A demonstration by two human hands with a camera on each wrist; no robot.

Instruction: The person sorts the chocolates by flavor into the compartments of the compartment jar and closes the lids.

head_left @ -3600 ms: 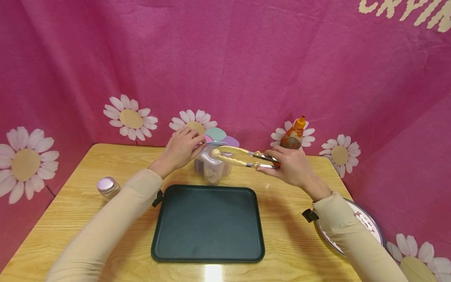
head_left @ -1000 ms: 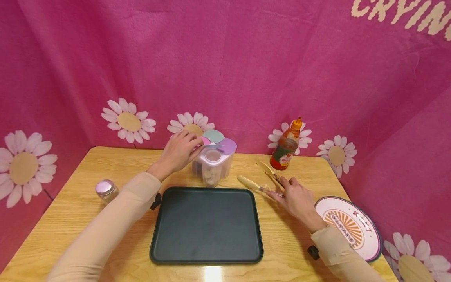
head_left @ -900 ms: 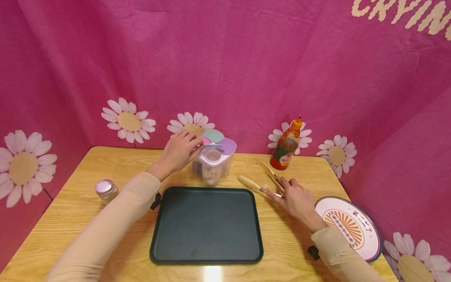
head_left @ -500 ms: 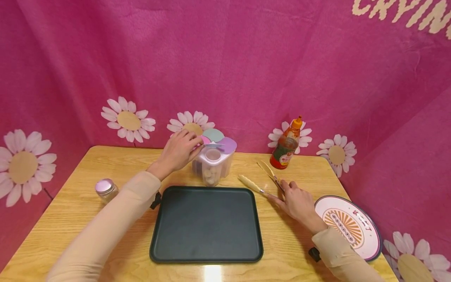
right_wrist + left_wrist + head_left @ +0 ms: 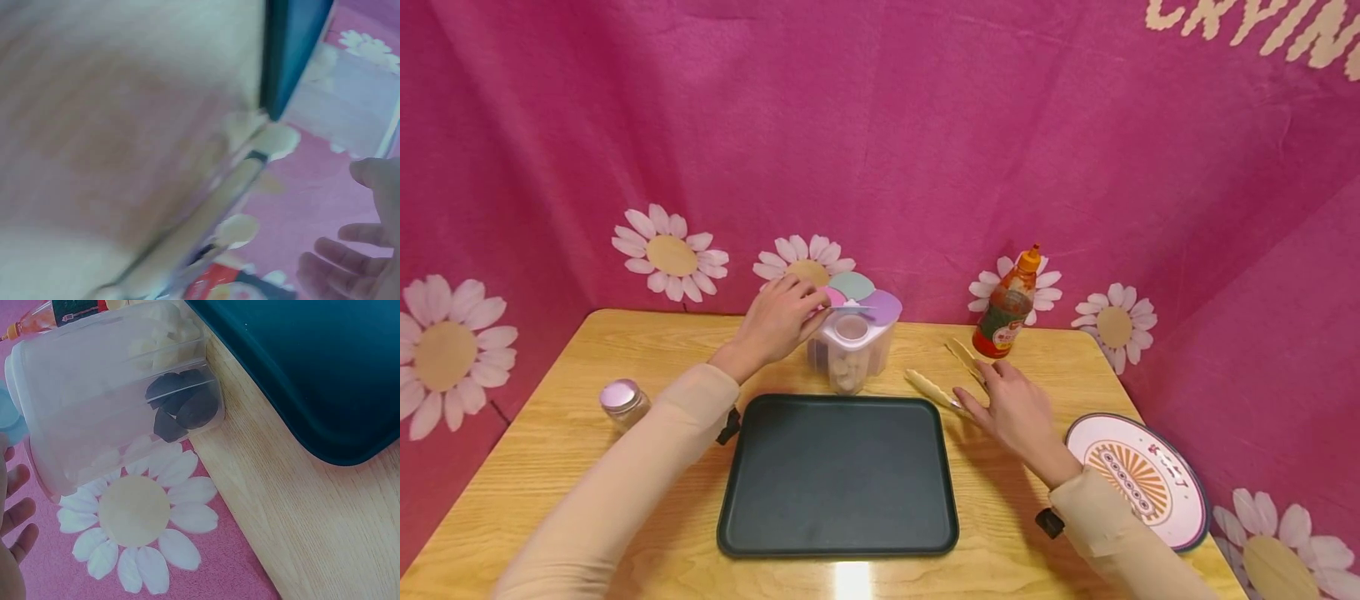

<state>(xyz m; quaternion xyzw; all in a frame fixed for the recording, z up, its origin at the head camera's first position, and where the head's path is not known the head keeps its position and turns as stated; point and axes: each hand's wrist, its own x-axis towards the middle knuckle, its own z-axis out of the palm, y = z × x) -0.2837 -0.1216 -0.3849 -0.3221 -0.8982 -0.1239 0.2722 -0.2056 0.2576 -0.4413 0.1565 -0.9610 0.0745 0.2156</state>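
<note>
At the back centre stands a clear container (image 5: 880, 350) with pastel petal-shaped lids. My left hand (image 5: 781, 318) pinches the edge of its raised blue lid (image 5: 853, 308), beside the round front opening. Pale lumps (image 5: 847, 371) show inside the front compartment. In the left wrist view, black pieces (image 5: 181, 406) fill the bottom of another compartment. My right hand (image 5: 1015, 408) is spread over the handle end of the tongs (image 5: 928, 387), its fingers holding nothing. The tongs lie on the table with their cream arms apart, pointing toward the container; the hand hides their handles.
A dark rectangular tray (image 5: 838, 475) lies in front of the container. A sauce bottle (image 5: 1003, 315) stands behind the tongs. An oval plate (image 5: 1138, 479) is at the right edge, and a lidded jar (image 5: 625, 403) sits left, by my left forearm.
My right hand brought the tongs from the container's opening down onto the table at right, let go and now lifts slightly away. The left hand stays at the blue lid.
</note>
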